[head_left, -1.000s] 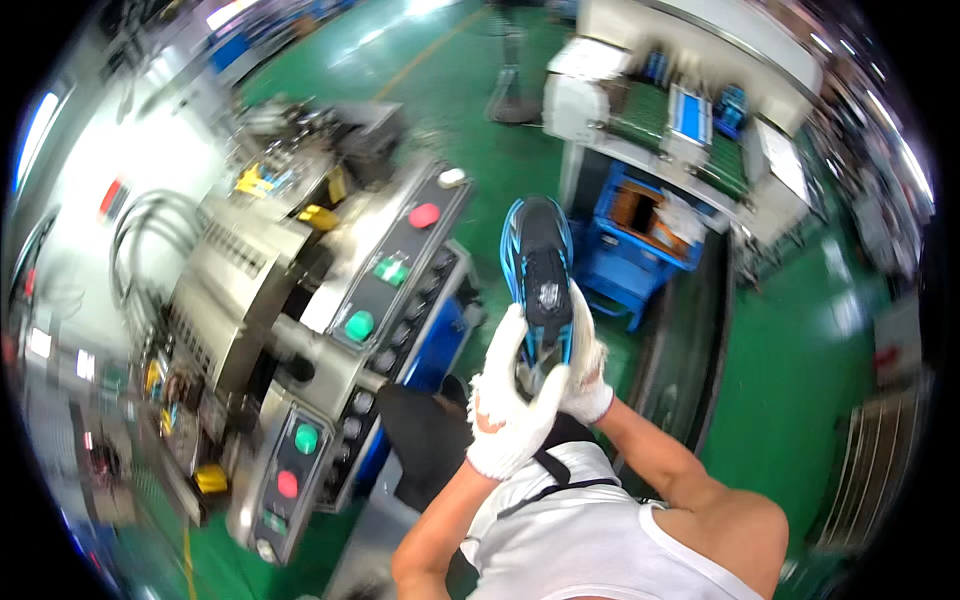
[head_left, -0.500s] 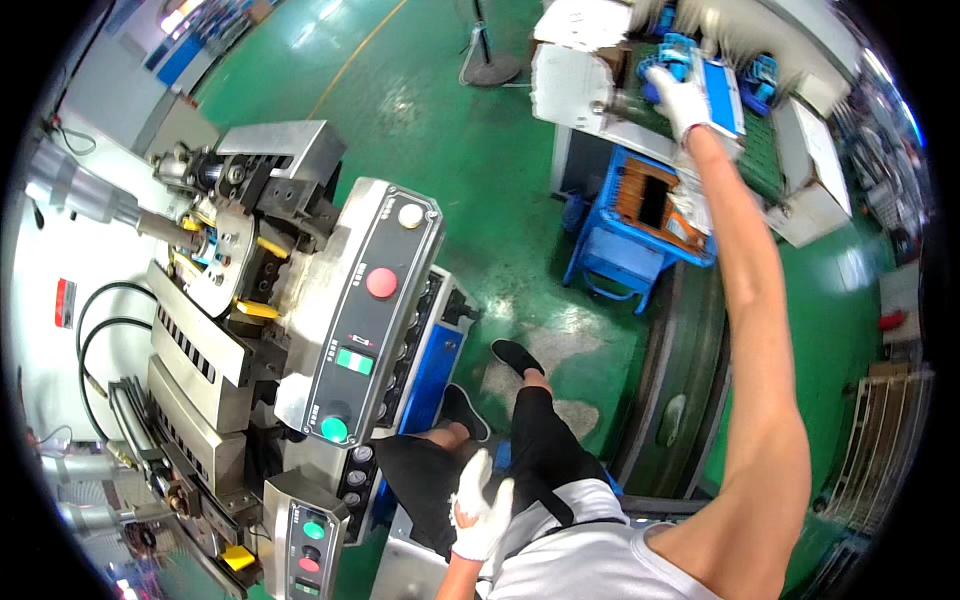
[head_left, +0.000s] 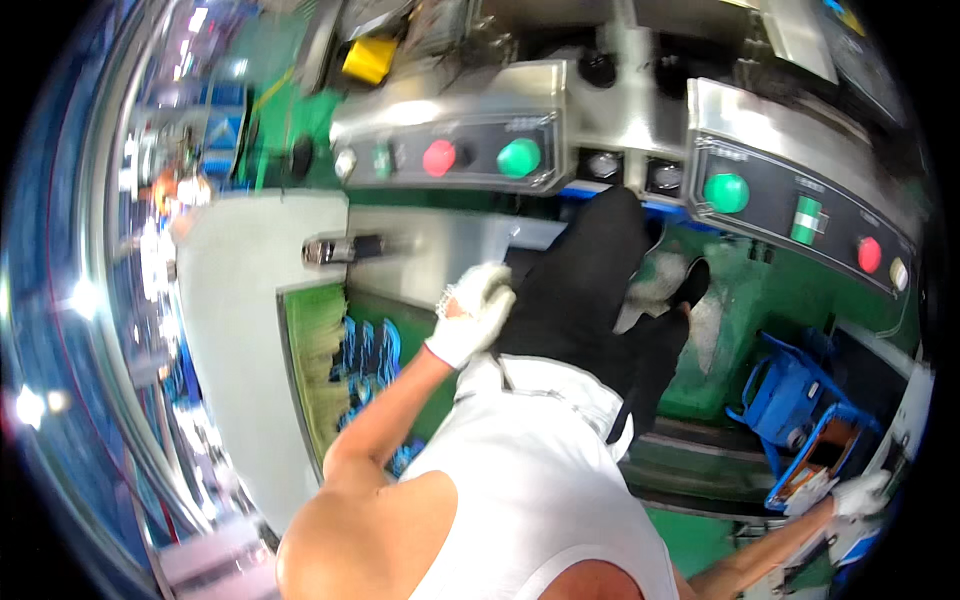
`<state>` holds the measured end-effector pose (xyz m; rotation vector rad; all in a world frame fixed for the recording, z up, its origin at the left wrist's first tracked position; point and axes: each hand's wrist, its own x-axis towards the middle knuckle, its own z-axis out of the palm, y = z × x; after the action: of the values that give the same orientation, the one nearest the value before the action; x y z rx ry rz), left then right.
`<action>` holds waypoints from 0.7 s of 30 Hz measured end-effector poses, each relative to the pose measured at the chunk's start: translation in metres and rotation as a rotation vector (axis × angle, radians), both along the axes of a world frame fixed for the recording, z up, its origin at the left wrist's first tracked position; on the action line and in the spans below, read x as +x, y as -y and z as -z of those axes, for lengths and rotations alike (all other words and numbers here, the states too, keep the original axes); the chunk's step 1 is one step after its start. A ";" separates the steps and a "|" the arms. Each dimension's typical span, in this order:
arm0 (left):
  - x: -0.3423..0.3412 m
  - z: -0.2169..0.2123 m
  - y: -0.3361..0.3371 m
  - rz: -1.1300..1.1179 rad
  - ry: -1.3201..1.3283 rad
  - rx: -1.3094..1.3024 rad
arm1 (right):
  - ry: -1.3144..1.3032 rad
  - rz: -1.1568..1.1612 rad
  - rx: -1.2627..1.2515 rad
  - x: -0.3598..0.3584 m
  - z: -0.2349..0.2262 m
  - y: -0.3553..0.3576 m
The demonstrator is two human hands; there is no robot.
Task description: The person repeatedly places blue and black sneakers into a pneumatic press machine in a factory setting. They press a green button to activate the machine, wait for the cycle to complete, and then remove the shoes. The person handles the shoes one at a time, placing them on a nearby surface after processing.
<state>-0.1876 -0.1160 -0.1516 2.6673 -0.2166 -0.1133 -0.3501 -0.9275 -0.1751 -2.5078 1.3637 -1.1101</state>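
Note:
My left hand (head_left: 474,318), in a white glove, is beside my left thigh in the middle of the head view. Its fingers are loosely bent and a little apart, and nothing shows in it. At the far lower right my right hand (head_left: 860,494), also gloved, reaches out past the blue-rimmed tray (head_left: 776,497). Blur and the picture's rim hide its fingers, so what it holds, if anything, cannot be made out. The tray has a brown inside and stands by a blue stool-like stand (head_left: 783,392).
Two metal control panels with buttons, one at the upper left (head_left: 455,155) and one at the right (head_left: 790,205), stand before my legs. A pale machine table (head_left: 235,300) lies to my left, beside a green bin (head_left: 312,370) of blue parts. A yellow block (head_left: 369,60) sits above.
The view has swung left, bringing the pale table and the blue parts into sight. My right arm has shifted to the lower right of the picture; my left hand stays near my thigh.

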 end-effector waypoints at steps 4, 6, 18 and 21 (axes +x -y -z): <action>-0.107 0.032 -0.174 -0.764 -0.085 0.047 | -0.163 -0.248 0.327 0.046 0.089 -0.222; -0.178 0.026 -0.243 -1.006 -0.051 0.054 | -0.333 -0.422 0.487 0.066 0.125 -0.322; -0.584 0.062 -0.234 -2.149 -0.591 0.111 | -0.714 -1.251 0.667 0.186 0.056 -0.488; -0.613 0.130 -0.209 -2.261 -0.463 -0.081 | -0.778 -1.324 0.554 0.213 0.065 -0.500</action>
<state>-0.8007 0.0935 -0.2816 1.2671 2.4852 0.0382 -0.1372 -0.4279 -0.2405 -2.5077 -0.2012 0.4518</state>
